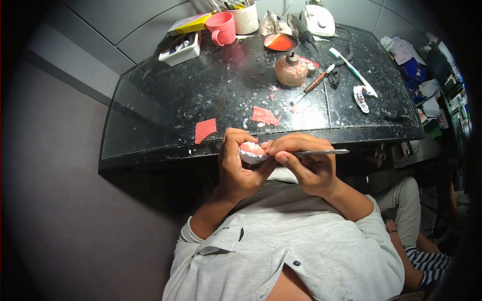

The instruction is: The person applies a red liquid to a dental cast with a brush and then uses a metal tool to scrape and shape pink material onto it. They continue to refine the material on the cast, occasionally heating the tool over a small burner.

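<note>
My left hand (232,166) is closed around a dental model (253,156) with a pink wax base and a row of pale teeth, held just off the table's front edge. In my right hand (316,170) is a slim metal wax carver (334,152), one flat end pointing right. Its other end is hidden by my fingers. The right fingertips touch the model's right side. Beyond my hands, a square pink wax sheet (205,131) and a torn wax piece (265,116) lie on the table.
On the scuffed black table (165,108) stand a spirit burner (290,71), a bowl of red wax (280,43), a pink mug (221,29) and a white tray (179,50). A wooden-handled wax knife (312,86), toothbrush (354,71) and another dental model (360,99) lie rightward. A person (404,220) sits right.
</note>
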The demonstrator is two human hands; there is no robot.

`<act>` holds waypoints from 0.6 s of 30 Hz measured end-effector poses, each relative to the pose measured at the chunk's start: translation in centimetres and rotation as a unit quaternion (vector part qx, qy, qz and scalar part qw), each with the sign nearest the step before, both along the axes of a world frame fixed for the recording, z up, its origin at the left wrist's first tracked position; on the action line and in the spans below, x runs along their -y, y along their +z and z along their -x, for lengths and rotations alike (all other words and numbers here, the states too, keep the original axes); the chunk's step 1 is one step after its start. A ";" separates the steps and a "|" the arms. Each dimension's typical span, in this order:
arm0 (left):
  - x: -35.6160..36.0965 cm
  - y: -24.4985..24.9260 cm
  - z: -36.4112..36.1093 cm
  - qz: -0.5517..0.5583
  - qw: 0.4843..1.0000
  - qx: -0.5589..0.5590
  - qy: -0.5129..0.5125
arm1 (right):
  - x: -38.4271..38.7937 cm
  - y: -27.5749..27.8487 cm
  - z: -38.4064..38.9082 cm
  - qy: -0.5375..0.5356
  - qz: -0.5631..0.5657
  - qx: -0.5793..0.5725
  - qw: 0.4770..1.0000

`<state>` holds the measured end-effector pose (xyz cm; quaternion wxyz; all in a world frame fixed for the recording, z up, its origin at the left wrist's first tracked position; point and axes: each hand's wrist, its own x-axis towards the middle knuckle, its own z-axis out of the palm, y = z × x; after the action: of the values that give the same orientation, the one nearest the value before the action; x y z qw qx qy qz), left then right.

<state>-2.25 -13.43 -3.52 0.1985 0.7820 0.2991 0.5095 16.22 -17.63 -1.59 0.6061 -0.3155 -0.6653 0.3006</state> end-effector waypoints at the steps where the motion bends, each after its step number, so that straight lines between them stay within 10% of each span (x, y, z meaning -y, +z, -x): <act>1: -0.1 -0.1 0.0 -0.002 1.000 -0.003 0.004 | 0.0 0.0 0.0 -0.002 -0.002 0.000 1.000; 18: 0.1 -0.6 0.0 0.107 0.990 0.077 -0.050 | 0.1 -0.3 0.1 0.054 0.050 -0.064 0.995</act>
<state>-2.29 -13.52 -4.13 0.3288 0.7288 0.2963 0.5224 16.09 -17.77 -1.87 0.6138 -0.2891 -0.6252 0.3857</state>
